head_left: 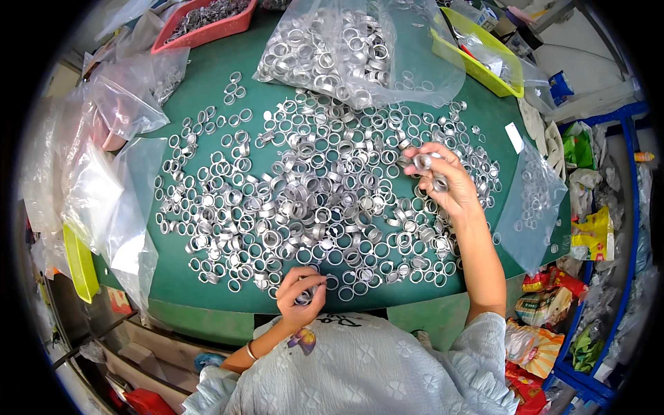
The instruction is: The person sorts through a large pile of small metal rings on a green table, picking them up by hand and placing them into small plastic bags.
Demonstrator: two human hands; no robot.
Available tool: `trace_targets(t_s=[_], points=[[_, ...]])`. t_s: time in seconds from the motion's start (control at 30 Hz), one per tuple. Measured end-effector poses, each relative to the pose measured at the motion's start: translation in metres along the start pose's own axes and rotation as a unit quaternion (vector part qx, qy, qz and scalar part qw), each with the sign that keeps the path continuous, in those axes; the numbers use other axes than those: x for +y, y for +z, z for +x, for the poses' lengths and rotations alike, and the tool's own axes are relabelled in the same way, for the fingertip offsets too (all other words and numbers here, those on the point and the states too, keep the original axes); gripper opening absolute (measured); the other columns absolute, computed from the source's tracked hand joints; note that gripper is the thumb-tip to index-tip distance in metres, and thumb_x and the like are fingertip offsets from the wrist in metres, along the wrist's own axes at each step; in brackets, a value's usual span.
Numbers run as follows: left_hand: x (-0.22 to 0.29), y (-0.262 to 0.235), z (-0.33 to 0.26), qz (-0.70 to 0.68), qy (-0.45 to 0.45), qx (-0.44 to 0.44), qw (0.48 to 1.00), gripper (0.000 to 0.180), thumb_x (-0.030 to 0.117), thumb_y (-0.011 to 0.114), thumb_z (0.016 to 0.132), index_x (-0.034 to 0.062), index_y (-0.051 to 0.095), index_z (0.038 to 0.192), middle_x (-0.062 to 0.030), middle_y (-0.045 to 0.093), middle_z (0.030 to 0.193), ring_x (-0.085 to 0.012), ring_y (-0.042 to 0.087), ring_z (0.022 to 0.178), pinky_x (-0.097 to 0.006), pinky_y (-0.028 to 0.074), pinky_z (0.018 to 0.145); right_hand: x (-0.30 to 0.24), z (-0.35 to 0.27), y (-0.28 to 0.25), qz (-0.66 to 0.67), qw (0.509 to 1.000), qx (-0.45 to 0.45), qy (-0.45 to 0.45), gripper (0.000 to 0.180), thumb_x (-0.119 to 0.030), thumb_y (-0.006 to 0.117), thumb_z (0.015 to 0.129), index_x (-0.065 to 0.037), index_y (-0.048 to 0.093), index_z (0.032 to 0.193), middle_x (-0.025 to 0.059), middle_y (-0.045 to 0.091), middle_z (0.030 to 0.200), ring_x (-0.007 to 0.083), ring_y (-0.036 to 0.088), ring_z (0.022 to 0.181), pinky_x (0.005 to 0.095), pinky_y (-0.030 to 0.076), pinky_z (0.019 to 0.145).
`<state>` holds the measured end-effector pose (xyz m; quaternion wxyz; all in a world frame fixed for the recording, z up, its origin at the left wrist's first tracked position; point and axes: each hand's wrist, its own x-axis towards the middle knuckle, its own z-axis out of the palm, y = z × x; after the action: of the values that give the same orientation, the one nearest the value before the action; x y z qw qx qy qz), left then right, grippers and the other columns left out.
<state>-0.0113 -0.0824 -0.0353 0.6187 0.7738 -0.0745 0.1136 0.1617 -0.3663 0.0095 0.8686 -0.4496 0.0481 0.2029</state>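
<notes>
Many silvery metal rings (pixel 304 190) lie spread and heaped over the green table (pixel 200 297). At the table's near edge my left hand (pixel 301 296) is closed around metal rings, its fingers curled over them. Raised above the right side of the heap, my right hand (pixel 446 181) pinches rings between thumb and fingers, and another ring rests against its palm. How many rings sit inside each hand is partly hidden by the fingers. Behind the heap, a clear plastic bag (pixel 422 62) lies with its mouth toward me, full of the same rings.
A pink tray (pixel 207 31) of small metal parts stands far left, a yellow-green basket (pixel 484 69) far right. Clear bags (pixel 114 200) hang over the left edge. At right lie a flat bag of rings (pixel 532 197) and a blue shelf frame (pixel 631 207).
</notes>
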Motion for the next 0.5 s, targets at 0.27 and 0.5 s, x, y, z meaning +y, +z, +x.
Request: trace_targets(t_s=[0.27, 0.5], points=[[0.0, 0.0, 0.001, -0.001, 0.001, -0.001, 1.0, 0.021, -0.008, 0.066, 0.063, -0.0013, 0.066, 0.083, -0.0114, 0.06, 0.082, -0.0189, 0.058, 0.069, -0.026, 0.045, 0.06, 0.009, -0.004, -0.017, 0.223, 0.972, -0.073, 0.031, 0.026, -0.014, 0.058, 0.086, -0.001, 0.057, 0.108, 0.0115, 0.054, 0.102, 0.0171, 0.053, 0.079, 0.0184, 0.041, 0.045], [0.003, -0.001, 0.003, 0.007, -0.003, -0.002, 1.0, 0.021, -0.008, 0.066, 0.064, -0.0009, 0.066, 0.083, -0.0112, 0.06, 0.082, -0.019, 0.058, 0.069, -0.026, 0.046, 0.061, 0.024, -0.005, 0.029, -0.781, 0.58, 0.069, -0.223, 0.008, -0.004, 0.068, 0.07, -0.004, 0.068, 0.078, 0.0108, 0.057, 0.089, 0.0231, 0.061, 0.071, 0.0362, 0.051, 0.054]])
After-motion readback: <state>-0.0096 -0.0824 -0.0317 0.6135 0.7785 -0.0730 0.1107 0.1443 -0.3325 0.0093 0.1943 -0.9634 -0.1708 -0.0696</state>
